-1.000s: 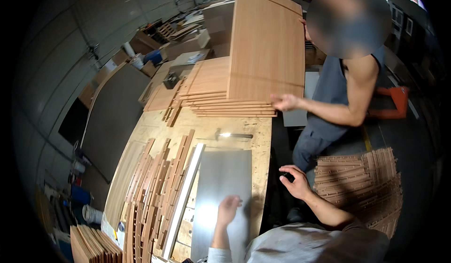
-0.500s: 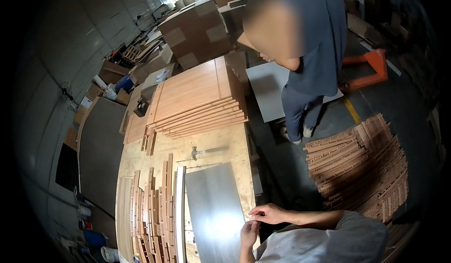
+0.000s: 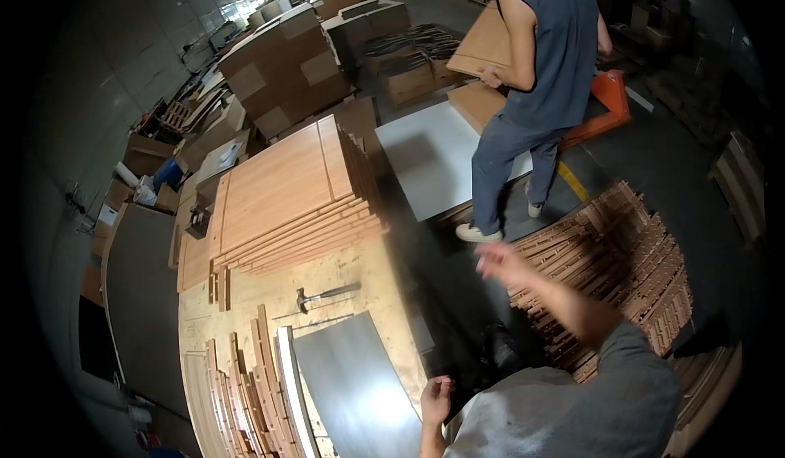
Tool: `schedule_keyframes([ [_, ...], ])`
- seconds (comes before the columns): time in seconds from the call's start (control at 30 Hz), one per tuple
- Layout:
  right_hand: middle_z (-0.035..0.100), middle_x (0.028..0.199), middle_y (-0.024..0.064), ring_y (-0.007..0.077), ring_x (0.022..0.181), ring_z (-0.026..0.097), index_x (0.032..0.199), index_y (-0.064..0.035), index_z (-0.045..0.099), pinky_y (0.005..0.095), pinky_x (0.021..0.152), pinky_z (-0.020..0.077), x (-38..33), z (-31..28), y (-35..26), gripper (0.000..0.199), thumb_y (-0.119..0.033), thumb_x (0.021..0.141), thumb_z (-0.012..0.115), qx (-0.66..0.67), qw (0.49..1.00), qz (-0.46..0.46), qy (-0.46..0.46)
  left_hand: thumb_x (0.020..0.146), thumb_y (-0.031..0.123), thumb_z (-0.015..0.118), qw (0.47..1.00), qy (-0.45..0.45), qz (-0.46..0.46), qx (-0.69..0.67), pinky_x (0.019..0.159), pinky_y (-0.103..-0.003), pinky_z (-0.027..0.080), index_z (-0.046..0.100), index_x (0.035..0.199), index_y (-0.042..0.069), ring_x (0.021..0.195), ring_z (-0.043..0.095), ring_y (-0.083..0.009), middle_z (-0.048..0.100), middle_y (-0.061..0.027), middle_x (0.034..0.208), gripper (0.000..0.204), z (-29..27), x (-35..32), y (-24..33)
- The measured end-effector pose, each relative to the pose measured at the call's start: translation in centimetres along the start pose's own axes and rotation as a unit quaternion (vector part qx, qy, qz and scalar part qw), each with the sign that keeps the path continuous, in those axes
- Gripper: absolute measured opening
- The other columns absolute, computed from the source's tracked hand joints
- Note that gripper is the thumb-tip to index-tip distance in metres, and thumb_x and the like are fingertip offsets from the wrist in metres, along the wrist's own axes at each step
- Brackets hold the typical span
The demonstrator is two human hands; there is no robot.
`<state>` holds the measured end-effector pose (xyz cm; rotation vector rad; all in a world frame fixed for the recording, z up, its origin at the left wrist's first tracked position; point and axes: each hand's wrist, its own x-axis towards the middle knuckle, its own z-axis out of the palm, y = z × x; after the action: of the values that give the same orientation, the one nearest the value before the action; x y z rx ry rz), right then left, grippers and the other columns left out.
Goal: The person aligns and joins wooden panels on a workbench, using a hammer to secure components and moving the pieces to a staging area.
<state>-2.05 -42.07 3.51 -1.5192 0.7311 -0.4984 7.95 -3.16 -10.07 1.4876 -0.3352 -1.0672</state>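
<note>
My left hand (image 3: 437,397) hovers with curled fingers at the right edge of the plywood worktable (image 3: 368,274), beside a grey metal sheet (image 3: 352,384), and holds nothing. My right hand (image 3: 499,262) is blurred, stretched out past the table edge over the dark floor, empty, with its fingers apart. It is nearest a pile of wooden slats (image 3: 621,253) on the floor. A hammer (image 3: 327,294) lies on the table above the grey sheet. Behind it sits a stack of wooden panels (image 3: 286,188).
A co-worker (image 3: 536,90) stands with their back to me, carrying a wooden panel (image 3: 482,45) by an orange pallet truck (image 3: 609,98). A white board (image 3: 433,155) lies on the floor. Slats (image 3: 245,384) stand on edge at the table's left. Cardboard boxes (image 3: 278,65) fill the background.
My right hand has lifted off the table edge and swung out to the right. The co-worker has turned away with a panel. My view has shifted to the right.
</note>
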Motion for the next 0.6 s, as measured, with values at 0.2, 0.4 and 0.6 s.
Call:
schedule_keyframes([
  [0.2, 0.070, 0.095, 0.0062, 0.0135, 0.063, 0.063, 0.141, -0.0047, 0.052, 0.0275, 0.052, 0.0494, 17.1, -22.2, -6.3, 0.047, -0.018, 0.097, 0.063, 0.029, 0.951, 0.033, 0.305, 0.105, 0.007, 0.059, 0.999, -0.031, -0.002, 0.034, 0.083, -0.028, 0.054, 0.064, 0.112, -0.001, 0.090, 0.065, -0.0126, 0.070, -0.0074, 0.102, 0.012, 1.2, 6.3, 2.1],
  [0.4, 0.072, 0.107, 0.0090, 0.0205, 0.077, 0.071, 0.123, -0.0065, 0.068, 0.0360, 0.061, 0.0572, 31.8, -34.5, 7.5, 0.032, -0.020, 0.094, 0.067, -0.363, 0.926, -0.020, 0.101, 0.103, 0.013, 0.064, 0.998, -0.028, -0.033, 0.050, 0.084, -0.027, 0.052, 0.067, 0.109, 0.001, 0.090, 0.064, -0.0120, 0.071, -0.0057, 0.099, 0.014, 4.8, 18.9, 3.1],
  [0.6, 0.071, 0.123, 0.0141, 0.0310, 0.112, 0.067, 0.135, -0.0081, 0.064, 0.0425, 0.096, 0.0540, 35.6, -17.2, 10.9, 0.051, -0.042, 0.098, 0.066, -0.303, 0.921, 0.027, -0.244, 0.101, 0.029, 0.068, 0.959, -0.059, -0.043, 0.272, 0.085, -0.032, 0.054, 0.069, 0.116, 0.001, 0.094, 0.070, -0.0192, 0.075, -0.0143, 0.101, 0.032, 16.6, 31.5, 18.6],
])
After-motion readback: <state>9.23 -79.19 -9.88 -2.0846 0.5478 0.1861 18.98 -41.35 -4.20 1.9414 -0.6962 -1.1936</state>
